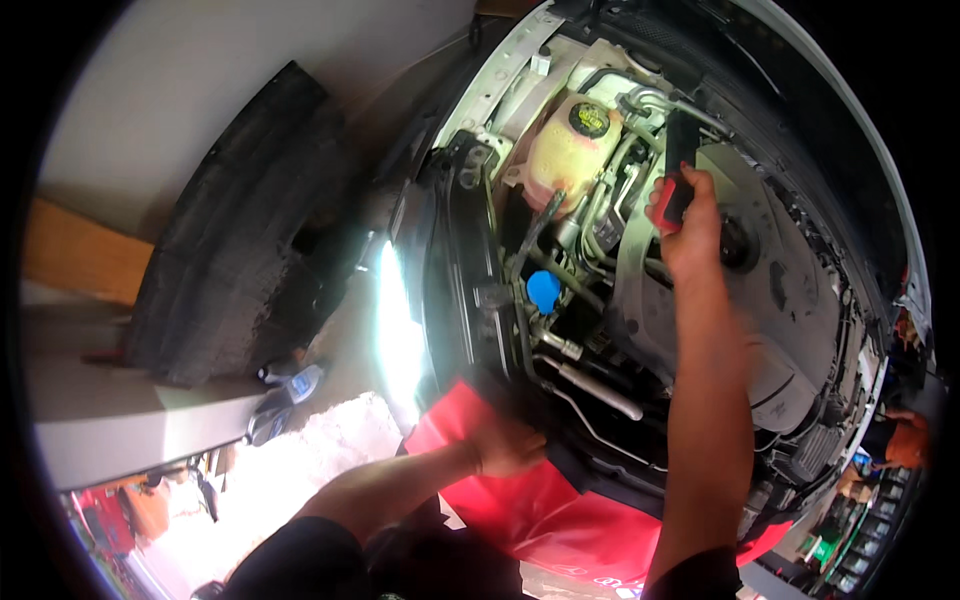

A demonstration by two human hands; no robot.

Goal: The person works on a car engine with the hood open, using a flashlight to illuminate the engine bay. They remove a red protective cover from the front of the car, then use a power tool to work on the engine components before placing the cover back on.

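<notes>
Your left hand (508,447) is at the red cover (545,520); blur hides whether that grip is closed. Your right hand (695,222) clasps the red-and-black tool (683,140) above the engine cover (800,320), long axis pointing away from you.

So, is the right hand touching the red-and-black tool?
Touching: the head view plainly shows the right hand wrapped around the red lower part of the red-and-black tool.
</notes>
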